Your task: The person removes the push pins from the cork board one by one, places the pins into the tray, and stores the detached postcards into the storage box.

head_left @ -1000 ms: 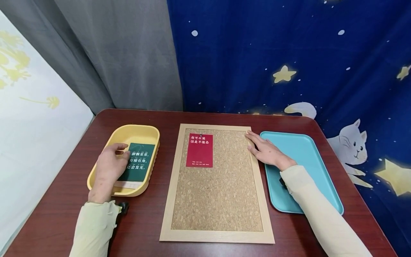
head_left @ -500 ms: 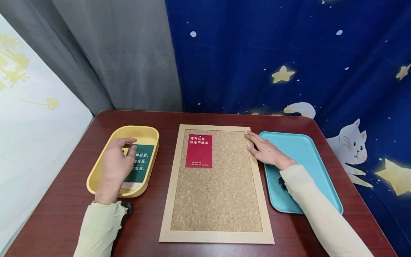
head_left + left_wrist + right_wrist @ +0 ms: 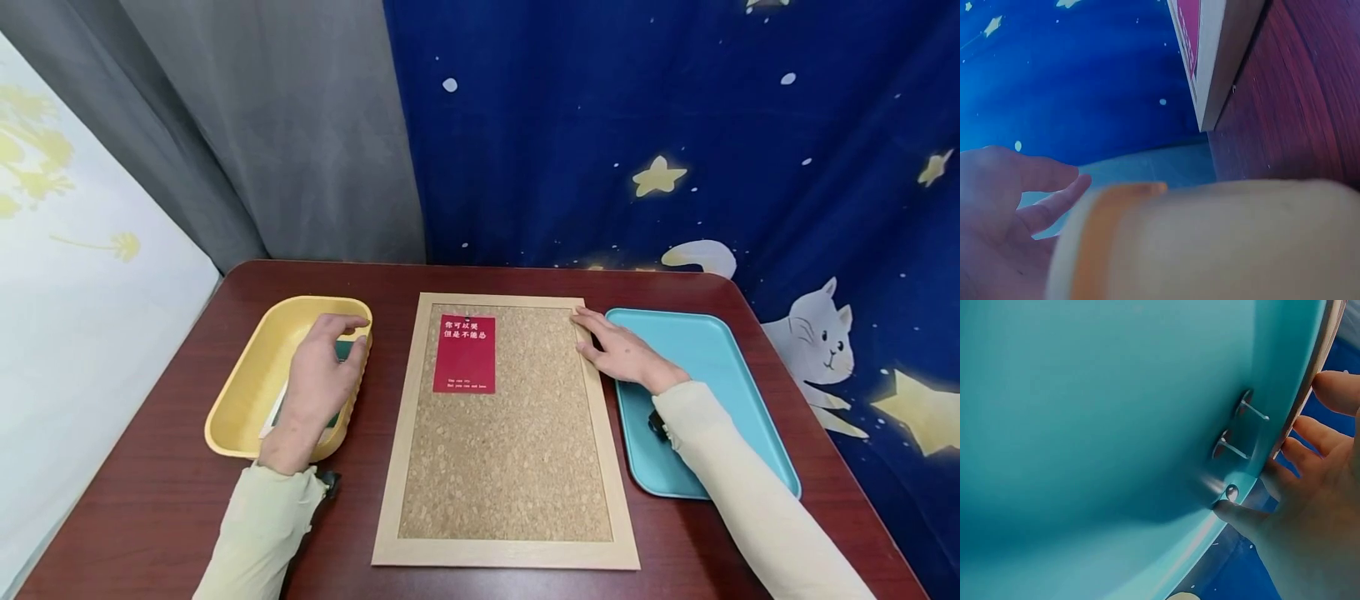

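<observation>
My left hand [image 3: 322, 375] is over the right side of a yellow basket [image 3: 251, 375], fingers bent toward its right wall with thumb and index apart. Beneath it lies a dark green card [image 3: 342, 349], mostly hidden by the hand, with a pale card edge [image 3: 267, 423] showing at the lower left. In the left wrist view, the basket's wall [image 3: 1229, 237] covers part of the hand. My right hand [image 3: 626, 354] rests its fingers on the upper right frame of a cork board [image 3: 517, 467]. A red card [image 3: 465, 358] is fixed to the board by a dark pin at its top.
A blue-green tray [image 3: 712, 375] stands to the right of the board, beneath the right forearm. In the right wrist view it holds thumbtacks [image 3: 1222, 445], points up. All stand on a dark red wooden table [image 3: 142, 517], with curtains behind.
My left hand has moved right across the basket, from the green card's left side to over its right side, covering most of it. The right hand stays on the frame.
</observation>
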Available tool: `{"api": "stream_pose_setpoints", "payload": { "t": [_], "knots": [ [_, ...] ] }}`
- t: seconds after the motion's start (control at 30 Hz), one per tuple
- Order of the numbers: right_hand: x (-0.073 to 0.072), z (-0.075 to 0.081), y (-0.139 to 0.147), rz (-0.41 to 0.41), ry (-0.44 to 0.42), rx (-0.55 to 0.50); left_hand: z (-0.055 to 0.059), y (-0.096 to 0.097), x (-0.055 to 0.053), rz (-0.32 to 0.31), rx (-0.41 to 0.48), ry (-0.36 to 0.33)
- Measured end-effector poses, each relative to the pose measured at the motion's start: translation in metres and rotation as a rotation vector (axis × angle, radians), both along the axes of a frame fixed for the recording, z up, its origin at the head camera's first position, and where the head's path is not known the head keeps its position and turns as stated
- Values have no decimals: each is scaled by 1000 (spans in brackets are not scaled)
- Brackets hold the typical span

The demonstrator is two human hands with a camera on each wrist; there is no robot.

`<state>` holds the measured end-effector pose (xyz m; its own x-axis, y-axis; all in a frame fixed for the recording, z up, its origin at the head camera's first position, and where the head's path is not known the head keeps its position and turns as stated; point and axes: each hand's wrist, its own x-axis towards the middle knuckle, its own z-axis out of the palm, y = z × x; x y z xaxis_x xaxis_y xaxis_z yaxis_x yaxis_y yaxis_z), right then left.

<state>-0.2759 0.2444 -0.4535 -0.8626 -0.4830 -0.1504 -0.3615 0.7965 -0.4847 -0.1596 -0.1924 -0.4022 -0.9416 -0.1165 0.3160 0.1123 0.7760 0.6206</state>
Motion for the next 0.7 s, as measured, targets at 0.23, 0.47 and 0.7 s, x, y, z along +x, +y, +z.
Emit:
{"api": "stream_pose_setpoints", "payload": {
  "t": [0.23, 0.47, 0.7],
  "knots": [
    [-1, 2, -1, -3, 0, -14, 1, 11, -1, -36, -25, -9],
    [-4, 3, -4, -67, 139, 1, 0, 24, -3, -71, -56, -24],
    [-3, 6, -11, -121, 235, -8, 0, 35, 0, -117, -82, -79]
  ]
}}
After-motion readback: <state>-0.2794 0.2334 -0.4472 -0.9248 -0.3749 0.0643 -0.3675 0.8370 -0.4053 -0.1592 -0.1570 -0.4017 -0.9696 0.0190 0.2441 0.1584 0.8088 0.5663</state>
